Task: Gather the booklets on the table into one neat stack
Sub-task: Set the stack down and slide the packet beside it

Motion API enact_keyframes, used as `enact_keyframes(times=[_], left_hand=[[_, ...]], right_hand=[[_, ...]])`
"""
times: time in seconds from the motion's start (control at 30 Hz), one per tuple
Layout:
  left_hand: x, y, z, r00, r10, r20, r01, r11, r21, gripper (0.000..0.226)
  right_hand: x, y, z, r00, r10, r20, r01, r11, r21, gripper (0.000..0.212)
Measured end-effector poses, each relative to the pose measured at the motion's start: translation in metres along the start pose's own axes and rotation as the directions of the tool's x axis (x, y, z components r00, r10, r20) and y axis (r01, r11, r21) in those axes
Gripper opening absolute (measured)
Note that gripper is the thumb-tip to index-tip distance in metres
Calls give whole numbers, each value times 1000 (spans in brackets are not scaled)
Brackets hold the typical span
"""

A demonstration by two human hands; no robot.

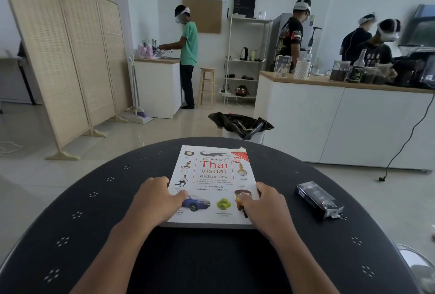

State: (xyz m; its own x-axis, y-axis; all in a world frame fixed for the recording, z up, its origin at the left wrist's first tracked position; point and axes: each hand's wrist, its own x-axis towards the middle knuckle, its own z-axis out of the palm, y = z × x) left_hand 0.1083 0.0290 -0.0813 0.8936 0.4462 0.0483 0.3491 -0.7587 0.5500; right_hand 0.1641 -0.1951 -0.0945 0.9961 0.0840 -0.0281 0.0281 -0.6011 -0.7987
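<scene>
A white booklet titled "Thai visual dictionary" (213,176) lies flat in the middle of the round black table (82,211), its cover facing me. A thin darker edge shows beneath its near side, so more booklets may lie under it; I cannot tell how many. My left hand (156,196) grips the booklet's left edge, thumb on the cover. My right hand (263,202) grips its right edge the same way. Both forearms reach in from the bottom of the view.
A small dark packet in clear wrap (317,199) lies on the table to the right of the booklet. Beyond the table stand a bin with a black bag (242,124), a white counter (341,117), folding screens (70,58) and several people.
</scene>
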Motion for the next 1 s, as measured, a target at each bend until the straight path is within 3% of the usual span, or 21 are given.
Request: enact_keyframes(times=[0.17,0.4,0.57,0.7,1.0], left_hand=[[1,-3,-2,1000,-10,-29,9,1000,-17,34],[8,-27,-18,988,-122,-98,122,992,1,33],[10,-52,-36,963,-200,-181,202,979,-7,26],[11,-66,-45,938,-256,-236,249,967,-57,25],[13,-71,-42,924,-266,-277,260,964,-59,21]], right_hand=[[1,-1,9,999,-25,-29,24,999,-24,19],[1,-26,44,998,-64,-24,63,998,-18,44],[2,-50,79,993,-111,27,112,993,-23,34],[1,-63,99,990,-143,18,144,988,-50,47],[-4,-65,102,973,-229,16,230,971,-65,40]])
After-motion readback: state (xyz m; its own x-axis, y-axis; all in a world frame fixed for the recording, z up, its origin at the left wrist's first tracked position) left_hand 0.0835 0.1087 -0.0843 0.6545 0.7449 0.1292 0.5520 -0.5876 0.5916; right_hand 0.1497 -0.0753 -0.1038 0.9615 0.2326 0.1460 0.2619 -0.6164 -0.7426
